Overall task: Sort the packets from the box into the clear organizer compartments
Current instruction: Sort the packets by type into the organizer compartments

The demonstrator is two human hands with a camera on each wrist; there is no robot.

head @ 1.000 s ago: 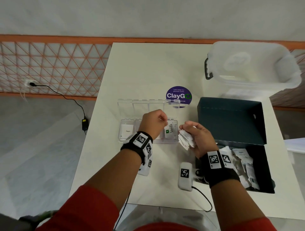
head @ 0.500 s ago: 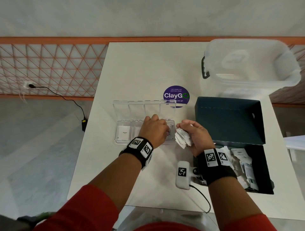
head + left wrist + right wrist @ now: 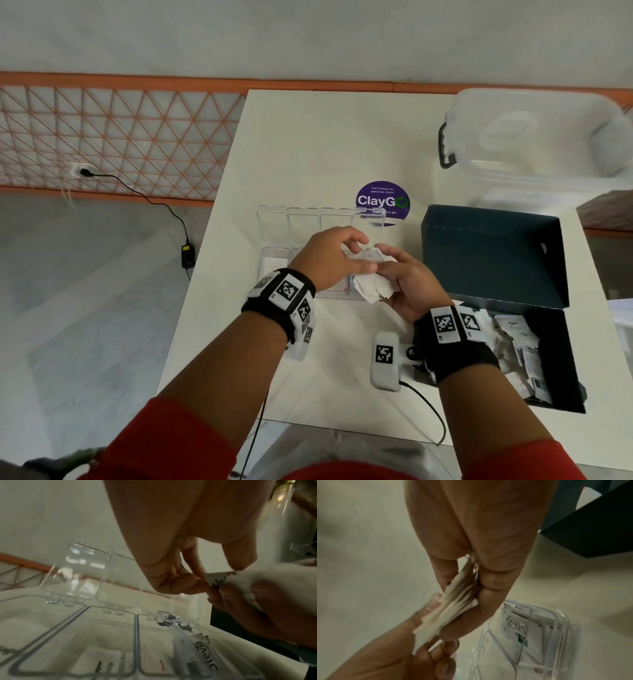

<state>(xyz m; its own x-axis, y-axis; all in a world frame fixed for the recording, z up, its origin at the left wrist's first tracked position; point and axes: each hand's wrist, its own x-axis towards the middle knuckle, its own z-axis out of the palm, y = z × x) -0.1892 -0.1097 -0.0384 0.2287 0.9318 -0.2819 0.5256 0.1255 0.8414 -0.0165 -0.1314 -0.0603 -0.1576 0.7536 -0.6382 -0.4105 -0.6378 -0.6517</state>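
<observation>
On the worktop point(image 3: 308, 144) the organizer point(image 3: 274, 263) lies left of the box point(image 3: 493, 260), whose raised lid stands at its far side. Loose packets point(image 3: 513, 329) lie in the box. A sticker point(image 3: 382, 202) sits just behind the organizer, and a tub point(image 3: 534, 137) stands behind the box, at the far right corner.

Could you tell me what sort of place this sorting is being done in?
Probably an office pantry or break room: a ClayGo sticker on the white table asks people to keep pantries clean, and Stevia sweetener packets sit in the clear organizer.
</observation>
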